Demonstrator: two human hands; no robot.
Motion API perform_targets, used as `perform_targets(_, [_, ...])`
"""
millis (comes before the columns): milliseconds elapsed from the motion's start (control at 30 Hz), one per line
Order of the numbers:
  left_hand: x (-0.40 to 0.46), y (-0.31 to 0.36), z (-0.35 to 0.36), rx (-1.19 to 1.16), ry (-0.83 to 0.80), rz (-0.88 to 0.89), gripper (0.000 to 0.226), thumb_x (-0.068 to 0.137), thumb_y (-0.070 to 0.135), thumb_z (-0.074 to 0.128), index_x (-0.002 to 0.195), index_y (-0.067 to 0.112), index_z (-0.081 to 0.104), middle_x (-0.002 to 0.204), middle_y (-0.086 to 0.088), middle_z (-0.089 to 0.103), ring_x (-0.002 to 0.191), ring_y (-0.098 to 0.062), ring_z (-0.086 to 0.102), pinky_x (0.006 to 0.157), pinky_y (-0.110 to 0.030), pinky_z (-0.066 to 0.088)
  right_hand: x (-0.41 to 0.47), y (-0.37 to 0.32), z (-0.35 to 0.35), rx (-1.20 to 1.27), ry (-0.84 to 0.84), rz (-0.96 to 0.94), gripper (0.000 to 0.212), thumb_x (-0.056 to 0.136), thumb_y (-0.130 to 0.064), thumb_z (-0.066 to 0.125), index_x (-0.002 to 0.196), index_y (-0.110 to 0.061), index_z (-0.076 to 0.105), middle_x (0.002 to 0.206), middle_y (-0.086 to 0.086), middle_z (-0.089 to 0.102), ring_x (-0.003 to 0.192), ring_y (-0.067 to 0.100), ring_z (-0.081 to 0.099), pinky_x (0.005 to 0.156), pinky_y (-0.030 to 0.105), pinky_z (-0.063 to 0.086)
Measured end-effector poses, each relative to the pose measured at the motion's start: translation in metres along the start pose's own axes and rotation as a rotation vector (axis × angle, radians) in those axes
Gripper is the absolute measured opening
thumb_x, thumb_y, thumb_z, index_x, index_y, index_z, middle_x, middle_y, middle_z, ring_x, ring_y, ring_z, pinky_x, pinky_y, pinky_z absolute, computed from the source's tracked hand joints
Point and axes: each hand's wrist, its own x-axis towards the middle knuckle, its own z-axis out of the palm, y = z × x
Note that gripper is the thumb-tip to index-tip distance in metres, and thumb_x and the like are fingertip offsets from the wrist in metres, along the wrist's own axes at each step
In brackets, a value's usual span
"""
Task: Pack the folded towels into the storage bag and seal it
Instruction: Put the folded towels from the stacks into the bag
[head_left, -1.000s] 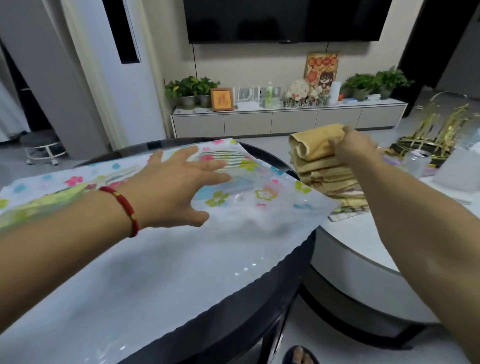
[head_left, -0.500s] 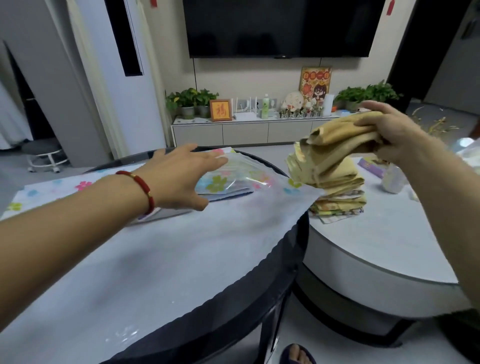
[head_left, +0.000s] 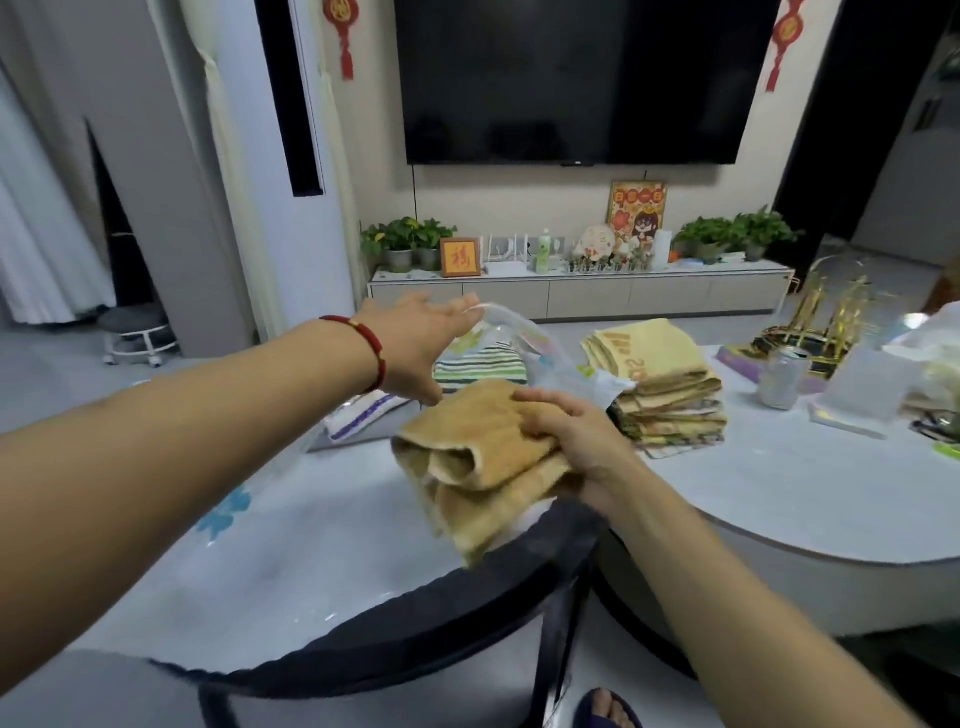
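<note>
A home living room: large wall-mounted television (head_left: 574, 78) above a low white media cabinet (head_left: 579, 293) with potted plants (head_left: 408, 241), framed pictures (head_left: 636, 210) and ornaments; red hanging charms (head_left: 343, 31) on the wall; round coffee tables (head_left: 779, 499) in front; a tiled floor.

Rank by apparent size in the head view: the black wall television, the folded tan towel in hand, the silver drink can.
1. Black wall television, largest.
2. Folded tan towel; nearness to the camera enlarges it.
3. Silver drink can, smallest.
</note>
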Motion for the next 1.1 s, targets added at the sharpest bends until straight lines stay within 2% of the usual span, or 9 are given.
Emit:
perform_targets(100, [-0.002,0.0,-0.001,-0.011,-0.01,0.01,0.109,0.078,0.053,0.071,0.155,0.038,-0.004,0.163,0.019,-0.01,0.151,-0.028,0.006,0.109,-0.068,0.027,0.025,0.048,0.032,-0.005,0.327,-0.03,0.048,0.088,-0.004,0.067,0.134,-0.016,0.065,0.135,0.012,0.064,0.112,0.027,0.066,0.094,0.042,0.059])
perform_targets(233, [-0.003,0.003,0.005,0.002,0.018,0.025,0.104,0.08,0.043,0.07,0.155,0.039,-0.002,0.163,0.02,-0.006,0.15,-0.028,0.01,0.106,-0.066,0.032,0.028,0.082,0.055,-0.334,0.329,0.054,0.055,0.089,-0.024,0.065,0.142,-0.01,0.054,0.132,0.01,0.063,0.106,0.025,0.061,0.073,0.029,0.05])
perform_targets(367, [-0.004,0.002,0.016,-0.012,0.063,0.056,0.1,0.081,0.046,0.069,0.155,0.038,0.002,0.164,0.018,-0.005,0.149,-0.028,0.014,0.106,-0.065,0.034,0.033,0.065,0.037,-0.499,0.197,0.103,0.057,0.091,-0.022,0.065,0.146,-0.014,0.052,0.138,0.01,0.059,0.105,0.029,0.065,0.084,0.037,0.056])
perform_targets(467, [0.001,0.005,0.025,-0.024,0.134,0.073,0.096,0.082,0.049,0.067,0.155,0.037,0.006,0.165,0.011,0.0,0.145,-0.03,0.021,0.105,-0.06,0.038,0.022,0.032,0.002,-0.658,0.072,0.097,0.028,0.091,-0.025,0.065,0.116,-0.014,0.071,0.11,0.008,0.074,0.086,0.026,0.075,0.067,0.035,0.065])
perform_targets(533, [0.008,0.009,0.031,-0.024,0.174,0.096,0.091,0.082,0.051,0.066,0.154,0.039,0.012,0.166,0.007,0.003,0.143,-0.032,0.025,0.104,-0.058,0.041,0.01,0.006,-0.032,-0.704,0.031,-0.009,0.022,0.084,-0.033,0.066,0.091,-0.017,0.079,0.085,0.004,0.079,0.067,0.017,0.072,0.052,0.028,0.058])
perform_targets(667, [0.024,0.016,0.04,-0.011,0.219,0.152,0.083,0.081,0.051,0.067,0.15,0.045,0.019,0.165,0.005,0.007,0.141,-0.032,0.027,0.102,-0.061,0.041,0.014,-0.033,-0.104,-0.582,0.358,-0.198,0.025,0.077,-0.027,0.061,0.079,-0.011,0.079,0.059,-0.001,0.07,0.048,0.016,0.06,0.042,0.027,0.043])
perform_targets(800, [0.038,0.022,0.046,0.008,0.243,0.15,0.076,0.082,0.054,0.065,0.147,0.051,0.025,0.165,0.005,0.011,0.143,-0.034,0.024,0.104,-0.066,0.036,0.076,-0.039,-0.166,-0.988,0.715,-0.226,0.028,0.091,-0.021,0.059,0.104,-0.008,0.08,0.096,0.016,0.078,0.086,0.032,0.067,0.078,0.038,0.053])
perform_targets(933, [0.044,0.022,0.052,-0.01,0.24,0.156,0.075,0.081,0.057,0.062,0.146,0.055,0.024,0.164,0.008,0.013,0.144,-0.031,0.024,0.104,-0.063,0.038,0.147,-0.041,-0.203,-1.207,0.675,-0.049,0.047,0.103,-0.039,0.057,0.146,-0.021,0.058,0.144,0.025,0.057,0.132,0.043,0.051,0.108,0.05,0.046])
perform_targets(1100, [0.05,0.021,0.057,-0.08,0.224,0.143,0.076,0.082,0.06,0.061,0.147,0.055,0.022,0.163,0.017,0.014,0.146,-0.026,0.021,0.107,-0.06,0.036,0.196,-0.036,-0.211,-1.321,0.666,0.091,0.054,0.099,-0.047,0.062,0.148,-0.029,0.051,0.148,0.024,0.053,0.143,0.047,0.038,0.119,0.057,0.025])
